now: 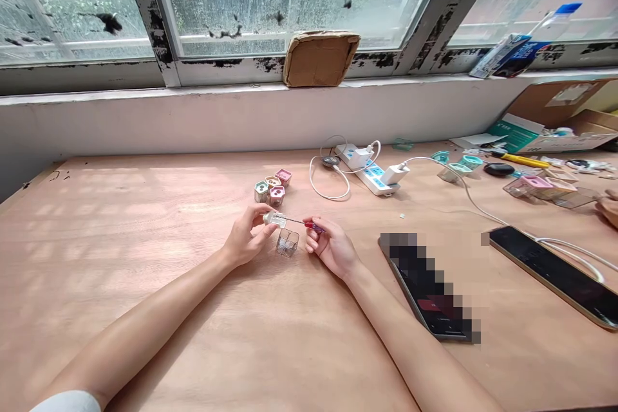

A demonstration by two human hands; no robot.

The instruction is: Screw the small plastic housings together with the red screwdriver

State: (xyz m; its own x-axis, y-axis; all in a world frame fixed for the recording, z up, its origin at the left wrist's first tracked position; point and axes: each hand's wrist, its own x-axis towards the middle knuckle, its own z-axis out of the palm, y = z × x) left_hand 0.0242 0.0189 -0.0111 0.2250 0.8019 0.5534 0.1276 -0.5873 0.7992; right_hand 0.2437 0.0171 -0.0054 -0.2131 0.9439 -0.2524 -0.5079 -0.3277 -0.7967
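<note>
My left hand (247, 236) pinches a small clear plastic piece (276, 219) just above the wooden table (145, 225). My right hand (330, 246) is closed round a small red-handled screwdriver (313, 226), whose thin shaft points left into that clear piece. Directly below, between both hands, a small clear plastic cube case (287, 243) stands on the table. Behind the hands sit several small pastel cube plugs (273, 190), pink, green and beige.
A white power strip (369, 174) with chargers and a white cable lies behind right. Two dark phones (427, 286) (555, 273) lie right. More small cases (541, 187), an open cardboard box (560, 122) and another person's hand (609, 206) are far right. A cardboard parcel (319, 58) leans on the windowsill.
</note>
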